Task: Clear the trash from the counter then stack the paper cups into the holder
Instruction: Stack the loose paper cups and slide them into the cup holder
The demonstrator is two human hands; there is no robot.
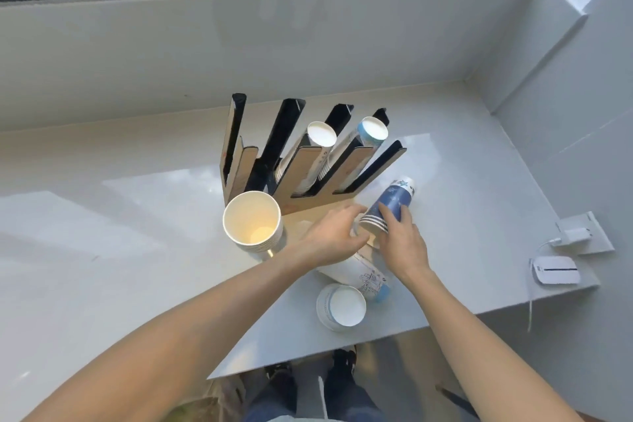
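A wood-and-black cup holder (308,178) stands on the white counter (120,233), with two of its slots holding cup stacks (321,139). My right hand (402,243) grips a short stack of dark blue paper cups (390,207), tilted with its rims toward me. My left hand (334,233) touches the stack's rim end from the left. In front of the holder's left side an upright stack of white cups (251,226) stands open-mouthed. A white cup stack (363,276) lies on its side beneath my hands. Another stack (340,307) sits base-up near the counter's front edge.
A white charger and plug (575,236) sit on a wall socket plate at the right, with a white mouse-like device (555,269) and cable beside it. The counter's front edge runs diagonally near my legs. A low wall and a window border the back.
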